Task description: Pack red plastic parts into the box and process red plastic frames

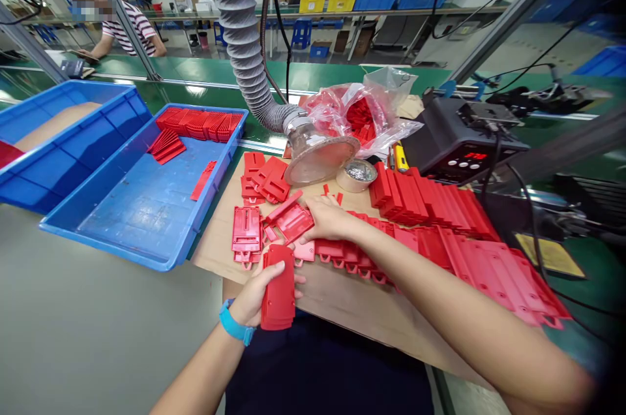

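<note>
My left hand, with a blue wristband, is closed around a stack of flat red plastic plates near the table's front edge. Beyond it, my right hand grips a red plastic housing with slots by its right side; some of the fingers are hidden. Just left of that housing lies another red slotted housing. Behind are more loose red housings. A row of looped red housings runs under my right forearm, with a row of red plates standing behind it.
A blue tray with red plates stands at left, beside a deeper blue bin. An extraction hose hood hangs low over the table. Behind are a tape roll, a plastic bag and a black control box. A person sits across.
</note>
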`<state>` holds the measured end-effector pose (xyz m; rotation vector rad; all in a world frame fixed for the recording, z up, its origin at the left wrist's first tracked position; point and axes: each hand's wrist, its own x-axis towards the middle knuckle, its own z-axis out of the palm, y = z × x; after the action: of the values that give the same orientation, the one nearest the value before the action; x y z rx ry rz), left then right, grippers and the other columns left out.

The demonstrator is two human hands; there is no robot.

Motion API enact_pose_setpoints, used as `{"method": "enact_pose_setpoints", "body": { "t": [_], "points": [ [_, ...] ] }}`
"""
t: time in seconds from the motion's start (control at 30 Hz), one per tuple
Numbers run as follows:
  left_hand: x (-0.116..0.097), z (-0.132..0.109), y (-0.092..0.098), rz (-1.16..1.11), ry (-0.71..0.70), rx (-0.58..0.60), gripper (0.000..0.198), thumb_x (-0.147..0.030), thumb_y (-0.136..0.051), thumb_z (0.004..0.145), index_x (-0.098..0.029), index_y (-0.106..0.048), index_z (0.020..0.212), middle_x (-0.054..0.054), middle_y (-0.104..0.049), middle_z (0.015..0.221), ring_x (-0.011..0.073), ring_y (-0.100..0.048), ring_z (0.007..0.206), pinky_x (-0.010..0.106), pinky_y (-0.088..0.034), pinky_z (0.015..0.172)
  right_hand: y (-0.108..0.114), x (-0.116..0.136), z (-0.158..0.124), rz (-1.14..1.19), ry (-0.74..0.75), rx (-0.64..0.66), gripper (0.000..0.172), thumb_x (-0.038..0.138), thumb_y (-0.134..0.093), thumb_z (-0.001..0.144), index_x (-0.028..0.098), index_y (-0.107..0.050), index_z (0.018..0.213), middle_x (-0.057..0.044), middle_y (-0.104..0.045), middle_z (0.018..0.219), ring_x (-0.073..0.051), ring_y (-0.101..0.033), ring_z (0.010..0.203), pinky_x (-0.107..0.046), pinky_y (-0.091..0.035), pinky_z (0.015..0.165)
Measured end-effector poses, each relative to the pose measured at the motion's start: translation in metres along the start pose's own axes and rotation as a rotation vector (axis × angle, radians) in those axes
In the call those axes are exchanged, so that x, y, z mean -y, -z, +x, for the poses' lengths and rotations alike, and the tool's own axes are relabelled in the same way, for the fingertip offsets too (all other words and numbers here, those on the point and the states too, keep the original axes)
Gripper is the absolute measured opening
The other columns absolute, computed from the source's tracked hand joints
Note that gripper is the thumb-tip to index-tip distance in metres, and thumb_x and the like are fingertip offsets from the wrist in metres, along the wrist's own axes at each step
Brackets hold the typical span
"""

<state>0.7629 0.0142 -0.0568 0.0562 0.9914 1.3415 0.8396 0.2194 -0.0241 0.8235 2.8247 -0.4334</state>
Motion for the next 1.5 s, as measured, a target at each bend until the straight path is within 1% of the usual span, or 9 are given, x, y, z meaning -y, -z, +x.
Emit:
{"method": "enact_pose_setpoints", "body": {
  "t": [0.33, 0.5, 0.57, 0.63, 0.77, 0.9, 1.1, 1.37, 1.5],
  "points": [
    [-0.003, 0.001, -0.005, -0.002, -0.146, -0.038, 0.076, -0.035, -0.067, 0.072, -0.019, -0.030, 0.136, 0.008, -0.069, 0.081, 0.0187, -0.065, 0.059, 0.027, -0.047, 0.055, -0.008, 0.019, -0.029, 0.005, -0.007, -0.228, 0.054, 0.034, -0.077, 0.060, 0.013, -0.054, 0.104, -0.014, -0.058, 0.104, -0.030, -0.051, 0.100, -0.040, -0.037, 0.087],
    [-0.005, 0.001, 0.004, -0.126, -0.132, -0.043, 0.060, -0.037, -0.061, 0.076, -0.017, -0.041, 0.129, 0.009, -0.069, 0.082, 0.0179, -0.065, 0.061, 0.026, -0.047, 0.055, 0.010, 0.008, -0.040, 0.085, -0.088, -0.313, 0.008, 0.024, -0.055, 0.082, 0.016, -0.057, 0.084, -0.007, -0.062, 0.088, -0.021, -0.056, 0.087, -0.031, -0.042, 0.078],
    [-0.004, 0.002, 0.006, -0.146, -0.083, -0.049, 0.054, -0.039, -0.058, 0.078, -0.012, -0.047, 0.124, 0.011, -0.069, 0.080, 0.0175, -0.065, 0.060, 0.025, -0.047, 0.054, 0.015, 0.003, -0.044, 0.119, -0.118, -0.307, 0.011, 0.024, -0.051, 0.084, 0.018, -0.058, 0.077, -0.006, -0.064, 0.083, -0.021, -0.057, 0.086, -0.031, -0.042, 0.077],
    [0.000, 0.003, 0.004, -0.122, -0.095, -0.110, 0.057, -0.038, -0.060, 0.077, -0.012, -0.045, 0.125, 0.010, -0.069, 0.078, 0.0178, -0.065, 0.059, 0.026, -0.047, 0.054, 0.013, 0.002, -0.049, 0.082, -0.106, -0.255, 0.016, 0.033, -0.055, 0.082, 0.018, -0.061, 0.085, -0.008, -0.064, 0.087, -0.025, -0.057, 0.089, -0.035, -0.042, 0.078],
    [0.009, 0.003, -0.007, -0.061, -0.211, -0.164, 0.072, -0.037, -0.065, 0.074, -0.018, -0.029, 0.134, 0.009, -0.069, 0.082, 0.0210, -0.066, 0.064, 0.028, -0.047, 0.056, -0.007, 0.009, -0.052, -0.170, -0.066, -0.220, 0.055, 0.051, -0.054, 0.079, 0.006, -0.058, 0.109, -0.019, -0.060, 0.102, -0.034, -0.051, 0.098, -0.045, -0.035, 0.085],
    [0.012, 0.002, -0.012, -0.060, -0.230, -0.177, 0.065, -0.037, -0.062, 0.077, -0.019, -0.030, 0.131, 0.010, -0.069, 0.084, 0.0214, -0.067, 0.068, 0.029, -0.049, 0.060, -0.021, 0.009, -0.038, -0.165, -0.028, -0.231, 0.066, 0.055, -0.060, 0.072, 0.005, -0.055, 0.114, -0.020, -0.055, 0.113, -0.034, -0.045, 0.107, -0.045, -0.028, 0.095],
    [0.013, 0.005, -0.014, -0.149, -0.245, -0.194, 0.053, -0.032, -0.061, 0.078, -0.018, -0.037, 0.124, 0.008, -0.069, 0.084, 0.0233, -0.068, 0.078, 0.033, -0.051, 0.070, -0.020, 0.009, -0.022, -0.098, -0.045, -0.199, 0.048, 0.051, -0.069, 0.066, 0.012, -0.063, 0.094, -0.012, -0.060, 0.096, -0.029, -0.050, 0.095, -0.038, -0.035, 0.085],
    [0.023, 0.007, -0.011, -0.188, -0.284, -0.165, 0.056, -0.030, -0.060, 0.081, -0.020, -0.033, 0.128, 0.009, -0.069, 0.091, 0.0231, -0.066, 0.090, 0.037, -0.049, 0.084, -0.016, 0.023, -0.027, -0.060, -0.021, -0.170, 0.048, 0.045, -0.065, 0.073, 0.012, -0.061, 0.107, -0.015, -0.058, 0.093, -0.030, -0.053, 0.092, -0.041, -0.035, 0.085],
    [0.023, 0.005, -0.013, -0.148, -0.305, -0.169, 0.056, -0.031, -0.060, 0.081, -0.021, -0.032, 0.129, 0.010, -0.068, 0.096, 0.0227, -0.067, 0.087, 0.035, -0.050, 0.079, -0.013, 0.029, -0.023, -0.005, -0.007, -0.194, 0.050, 0.046, -0.067, 0.071, 0.012, -0.061, 0.108, -0.017, -0.056, 0.101, -0.032, -0.050, 0.099, -0.043, -0.035, 0.088]
  ]
}}
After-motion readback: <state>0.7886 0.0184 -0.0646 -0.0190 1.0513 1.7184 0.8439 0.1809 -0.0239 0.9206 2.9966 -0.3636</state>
